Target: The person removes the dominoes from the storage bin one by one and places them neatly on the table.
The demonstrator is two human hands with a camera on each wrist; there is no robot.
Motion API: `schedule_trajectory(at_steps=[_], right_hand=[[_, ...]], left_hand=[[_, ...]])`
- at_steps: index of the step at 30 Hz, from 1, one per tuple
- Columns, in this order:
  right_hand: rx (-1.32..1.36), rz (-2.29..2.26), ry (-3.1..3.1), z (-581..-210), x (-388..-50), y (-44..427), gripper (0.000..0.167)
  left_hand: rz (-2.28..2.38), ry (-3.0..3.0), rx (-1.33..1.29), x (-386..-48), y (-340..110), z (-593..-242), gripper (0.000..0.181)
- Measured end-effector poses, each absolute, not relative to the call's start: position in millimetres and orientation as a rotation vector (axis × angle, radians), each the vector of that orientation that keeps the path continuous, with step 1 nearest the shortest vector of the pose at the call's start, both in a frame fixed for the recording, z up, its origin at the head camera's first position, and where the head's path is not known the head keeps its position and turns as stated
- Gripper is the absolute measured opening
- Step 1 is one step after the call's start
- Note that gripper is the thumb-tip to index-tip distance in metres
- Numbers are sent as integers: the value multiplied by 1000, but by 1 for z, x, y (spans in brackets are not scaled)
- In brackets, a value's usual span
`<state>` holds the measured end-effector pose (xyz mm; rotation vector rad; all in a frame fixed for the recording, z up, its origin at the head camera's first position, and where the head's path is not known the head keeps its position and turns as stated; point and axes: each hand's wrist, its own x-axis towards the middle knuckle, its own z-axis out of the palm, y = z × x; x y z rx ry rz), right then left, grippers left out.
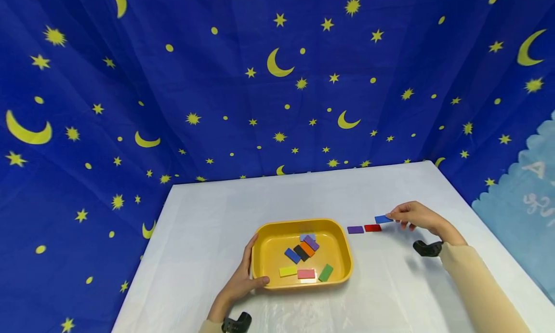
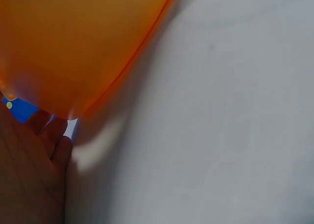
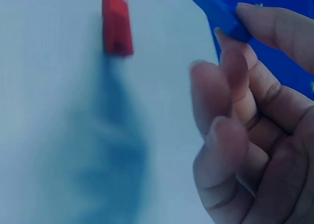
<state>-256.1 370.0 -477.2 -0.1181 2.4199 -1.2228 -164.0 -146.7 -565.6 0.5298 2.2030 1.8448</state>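
In the head view my right hand (image 1: 417, 216) pinches a blue rectangular block (image 1: 382, 219) by its right end, between thumb and forefinger. The block is held above the table, just behind a red block (image 1: 373, 228). Left of the red one lies a purple block (image 1: 355, 230), end to end in a row. The right wrist view shows the blue block (image 3: 218, 10) at the fingertips and the red block (image 3: 117, 25) below. My left hand (image 1: 244, 276) grips the left side of a yellow plastic tray (image 1: 269, 248), thumb over the near rim. Its fingers run along the outer wall, partly hidden.
Inside the tray lie several loose blocks, among them a yellow block (image 1: 288, 272), a pink block (image 1: 306, 273), a green block (image 1: 325, 273) and a black block (image 1: 301, 252). A white table (image 1: 208, 217) backs onto a blue star-patterned curtain (image 1: 243, 101).
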Motion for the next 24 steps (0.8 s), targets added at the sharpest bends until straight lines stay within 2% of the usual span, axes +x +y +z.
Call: schedule_trajectory(at_steps=[12,24], right_hand=[[-27,-1192,2368,-498,-249,395,38],[46,-1174,2354,-513,-251,399,35]], left_hand=[[1838,2206,533,-163,-148,-563,109],[1832,2199,527,-163,-148,-564,107]])
